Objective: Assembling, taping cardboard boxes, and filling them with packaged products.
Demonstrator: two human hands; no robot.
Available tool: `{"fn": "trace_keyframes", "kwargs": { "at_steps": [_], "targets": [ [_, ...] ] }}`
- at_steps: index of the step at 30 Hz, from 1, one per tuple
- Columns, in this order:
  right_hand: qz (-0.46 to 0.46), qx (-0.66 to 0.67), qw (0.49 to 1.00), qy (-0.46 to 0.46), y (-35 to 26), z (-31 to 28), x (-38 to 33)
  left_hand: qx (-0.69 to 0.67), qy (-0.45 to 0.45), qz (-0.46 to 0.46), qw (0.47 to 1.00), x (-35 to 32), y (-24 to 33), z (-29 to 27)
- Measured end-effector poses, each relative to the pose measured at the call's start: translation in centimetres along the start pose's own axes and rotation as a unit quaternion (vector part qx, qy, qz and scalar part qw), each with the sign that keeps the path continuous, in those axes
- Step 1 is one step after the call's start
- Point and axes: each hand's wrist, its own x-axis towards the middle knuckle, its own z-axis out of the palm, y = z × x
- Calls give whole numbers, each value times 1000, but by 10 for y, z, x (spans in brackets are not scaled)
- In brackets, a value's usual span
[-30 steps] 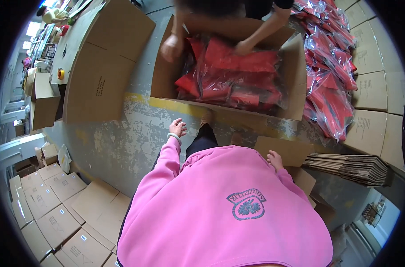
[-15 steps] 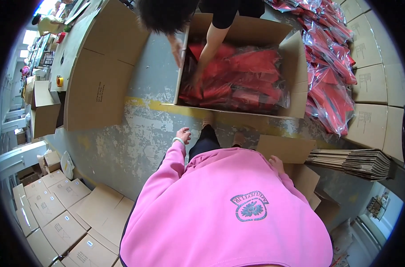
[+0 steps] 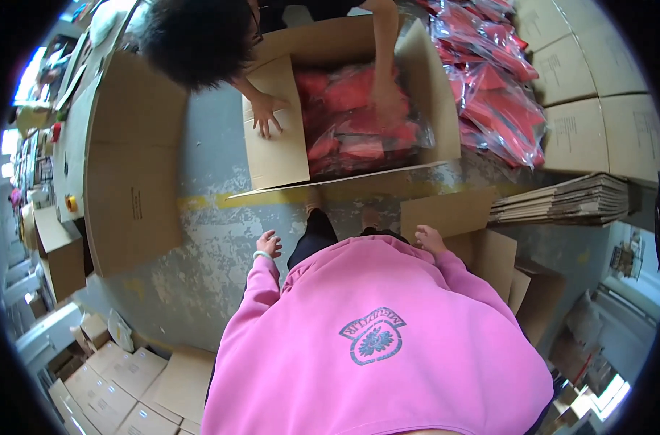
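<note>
So, left hand (image 3: pixel 269 245) held loosely open, right hand (image 3: pixel 429 238) half-open near flat brown cardboard flap (image 3: pixel 446 212); red plastic-wrapped bundles (image 3: pixel 348 94) piled in tan cardboard box (image 3: pixel 439 116).

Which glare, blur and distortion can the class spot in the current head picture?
Head view: white glints streak the plastic bags; the co-worker's hand inside the open box is smeared, while the person's left hand looks clearer; edges of the stacked boxes at right bend; darkness rings the picture.

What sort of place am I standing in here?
Probably a warehouse packing area: an open carton holds red plastic-wrapped goods, stacked cartons line the right, and flattened cardboard is piled nearby.
</note>
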Motion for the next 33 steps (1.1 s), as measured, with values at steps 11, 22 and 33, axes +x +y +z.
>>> {"fn": "trace_keyframes", "kwargs": {
  "at_steps": [11,22,33],
  "targets": [
    [42,59,997,25,23,23,-24,55,-35,10,998,14,30,-11],
    [43,43,997,39,-7,43,-34,120,-43,53,990,20,59,-28],
    [16,-17,998,54,28,60,-15,143,-44,65,987,27,57,-34]
  ]
}}
